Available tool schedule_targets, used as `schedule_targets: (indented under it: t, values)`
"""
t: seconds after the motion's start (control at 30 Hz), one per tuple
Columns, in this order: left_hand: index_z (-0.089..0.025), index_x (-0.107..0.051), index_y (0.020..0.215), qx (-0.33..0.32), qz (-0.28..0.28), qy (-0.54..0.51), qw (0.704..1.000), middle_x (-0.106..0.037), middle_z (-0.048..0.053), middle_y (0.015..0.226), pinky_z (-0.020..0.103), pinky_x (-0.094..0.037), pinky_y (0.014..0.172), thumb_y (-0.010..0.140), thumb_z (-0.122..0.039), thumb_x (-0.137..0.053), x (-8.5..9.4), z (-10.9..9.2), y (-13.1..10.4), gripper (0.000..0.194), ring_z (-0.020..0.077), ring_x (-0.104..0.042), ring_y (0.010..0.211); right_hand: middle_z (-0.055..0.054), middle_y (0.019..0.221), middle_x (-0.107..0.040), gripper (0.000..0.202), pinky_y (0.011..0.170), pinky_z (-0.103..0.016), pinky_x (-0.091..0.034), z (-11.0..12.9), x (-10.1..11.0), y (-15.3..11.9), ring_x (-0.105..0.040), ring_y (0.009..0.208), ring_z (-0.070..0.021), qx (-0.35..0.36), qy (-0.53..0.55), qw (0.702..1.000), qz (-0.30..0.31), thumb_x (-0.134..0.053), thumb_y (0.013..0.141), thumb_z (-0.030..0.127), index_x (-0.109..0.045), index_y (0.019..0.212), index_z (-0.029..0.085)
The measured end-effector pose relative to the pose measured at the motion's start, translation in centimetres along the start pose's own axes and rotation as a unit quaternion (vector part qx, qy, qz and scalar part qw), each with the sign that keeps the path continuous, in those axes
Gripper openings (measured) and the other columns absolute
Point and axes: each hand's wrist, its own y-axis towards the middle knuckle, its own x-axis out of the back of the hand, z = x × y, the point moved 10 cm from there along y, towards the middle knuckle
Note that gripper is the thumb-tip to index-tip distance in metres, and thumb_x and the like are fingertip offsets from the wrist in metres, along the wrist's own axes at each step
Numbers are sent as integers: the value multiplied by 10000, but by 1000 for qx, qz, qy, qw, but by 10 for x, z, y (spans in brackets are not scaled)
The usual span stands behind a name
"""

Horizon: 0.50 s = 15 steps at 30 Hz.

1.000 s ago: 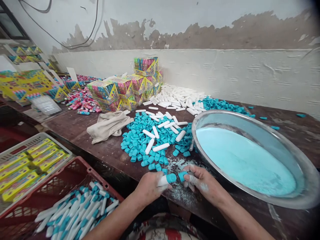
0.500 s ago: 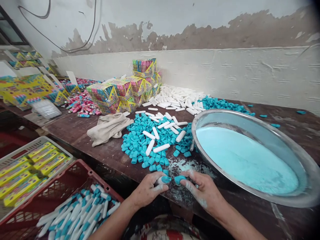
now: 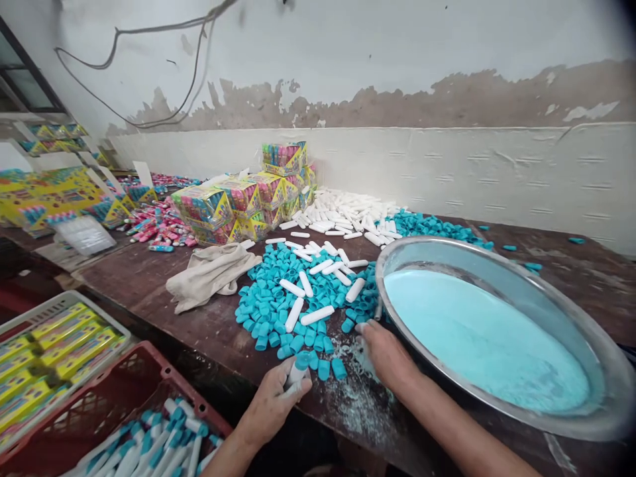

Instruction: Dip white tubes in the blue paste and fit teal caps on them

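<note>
My left hand (image 3: pixel 278 397) is closed around a short white plastic tube (image 3: pixel 297 376) with a blue upper end, held near the table's front edge. Whether that blue end is a cap or powder I cannot tell. My right hand (image 3: pixel 385 354) reaches to the near edge of the pile of blue caps (image 3: pixel 268 305), close by the basin; its fingers are mostly hidden. Several white tubes (image 3: pixel 318 315) lie on the caps. To the right stands a wide metal basin (image 3: pixel 450 244) with light blue powder (image 3: pixel 477 338) in it.
A red crate (image 3: pixel 149 364) of blue-and-white tubes sits lower left, beside a white tray (image 3: pixel 106 318) of yellow boxes. Behind are a crumpled cloth (image 3: pixel 213 271), stacked display packs (image 3: pixel 238 199) and heaped white tubes (image 3: pixel 348 212). Spilled powder (image 3: pixel 355 397) covers the table's near edge.
My right hand has moved away from my left, forward to the cap pile. The blue cap it held has left its fingers; another cap now lies near my left hand. The view has tilted up.
</note>
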Motion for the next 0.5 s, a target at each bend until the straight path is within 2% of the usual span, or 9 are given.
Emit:
schedule_targets:
  t: [0.13,0.2,0.3,0.4,0.5]
  values:
    - [-156,-449,702,-1,-4,-9,1000,-395,-30,644,212,-302,600,817,-411,-468,-1,4,2,281,107,-351,624,-213,1103,-491,387,791,-371,-381,2,9,20,-525,907,-275,-20,-178,982,-63,-357,797,20,-538,1138,58]
    - [-153,-460,724,1,-9,-15,1000,-401,-30,643,211,-299,590,816,-412,-471,1,6,2,276,105,-353,616,-233,1116,-478,406,774,-380,-386,2,8,27,-521,910,-286,-24,-211,975,-69,-335,790,1,-535,1141,45]
    - [-150,-467,733,8,-16,-19,1000,-401,-33,628,211,-292,565,817,-421,-466,5,10,0,284,101,-353,594,-168,1095,-514,389,764,-323,-402,6,0,31,-530,904,-238,21,-184,982,-31,-313,825,31,-576,1102,108]
    - [-149,-464,721,12,-23,-17,1000,-399,-32,623,212,-289,557,820,-429,-458,8,11,-1,297,98,-348,582,-106,1080,-536,363,780,-277,-404,16,0,21,-526,910,-191,102,-88,991,-18,-321,843,68,-598,1064,149]
    - [-148,-465,730,15,-21,-21,999,-410,-29,630,212,-296,565,818,-423,-462,7,11,0,289,99,-355,588,-78,910,-587,281,731,-262,-413,18,1,7,-537,800,-166,117,17,993,-4,-373,831,108,-640,914,139]
